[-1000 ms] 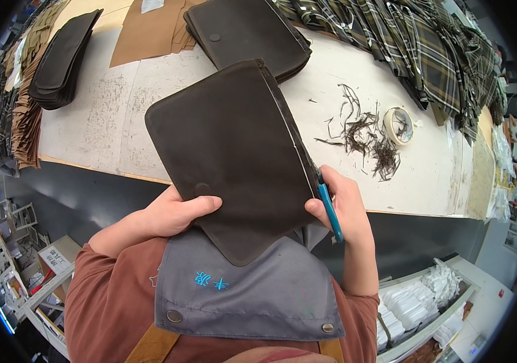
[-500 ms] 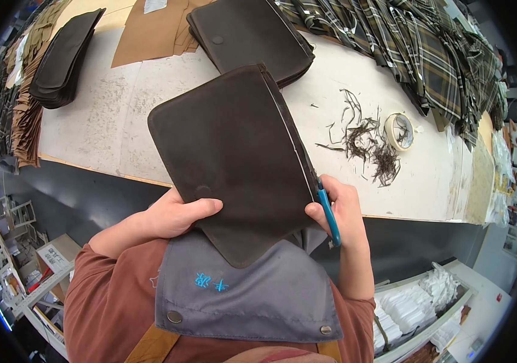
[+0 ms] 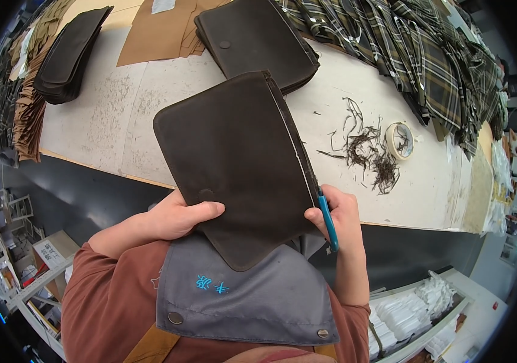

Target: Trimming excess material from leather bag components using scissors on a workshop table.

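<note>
A dark brown leather bag panel is held up in front of my chest, with rounded corners, a small round bump near its lower left and a pale line along its right edge. My left hand grips its lower left side, thumb on top and fingers hidden underneath. At the right edge, my right hand is closed around teal-handled thread snips. Its thumb also touches the leather; the snips' blades are mostly hidden against the edge.
On the white table lie a stack of similar leather pieces, another dark stack, brown sheets, loose dark thread scraps and a tape roll. Plaid fabric is heaped at the far right. White bundles sit lower right.
The view has shifted slightly, so the table's things appear a little further right, most of them lower. Both hands keep their holds on the leather panel and the snips.
</note>
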Tool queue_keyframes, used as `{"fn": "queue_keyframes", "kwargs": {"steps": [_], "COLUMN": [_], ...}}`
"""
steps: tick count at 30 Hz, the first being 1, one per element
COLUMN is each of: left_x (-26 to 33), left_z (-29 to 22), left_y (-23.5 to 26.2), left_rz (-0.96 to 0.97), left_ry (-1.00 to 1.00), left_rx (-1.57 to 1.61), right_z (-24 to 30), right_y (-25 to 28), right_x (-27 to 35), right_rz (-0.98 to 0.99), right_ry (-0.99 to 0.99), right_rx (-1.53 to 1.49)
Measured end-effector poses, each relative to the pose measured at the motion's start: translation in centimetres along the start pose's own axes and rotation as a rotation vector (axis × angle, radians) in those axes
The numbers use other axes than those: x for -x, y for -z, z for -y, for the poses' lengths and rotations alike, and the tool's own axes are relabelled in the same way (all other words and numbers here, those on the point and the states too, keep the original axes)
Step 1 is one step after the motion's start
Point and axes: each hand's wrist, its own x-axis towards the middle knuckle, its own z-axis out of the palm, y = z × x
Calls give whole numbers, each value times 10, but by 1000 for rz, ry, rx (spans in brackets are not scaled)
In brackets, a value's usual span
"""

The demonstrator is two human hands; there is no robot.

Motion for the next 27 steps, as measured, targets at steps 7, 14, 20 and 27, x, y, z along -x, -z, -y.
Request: {"fn": "queue_keyframes", "kwargs": {"steps": [7,14,20,27], "left_x": [0,1,2,3], "left_z": [1,-1,-2,-5], "left_y": [1,-2,-3,-4], "left_rz": [3,33,36,27], "left_ry": [5,25,47,66], "left_rx": [-3,-37,-83,-100], "right_z": [-1,10,16,14], "right_y": [0,7,6,3], "right_x": [2,-6,-11,-12], "right_rz": [3,73,59,16], "right_ry": [5,-17,-19,5], "right_rx": [-3,27,20,29]}}
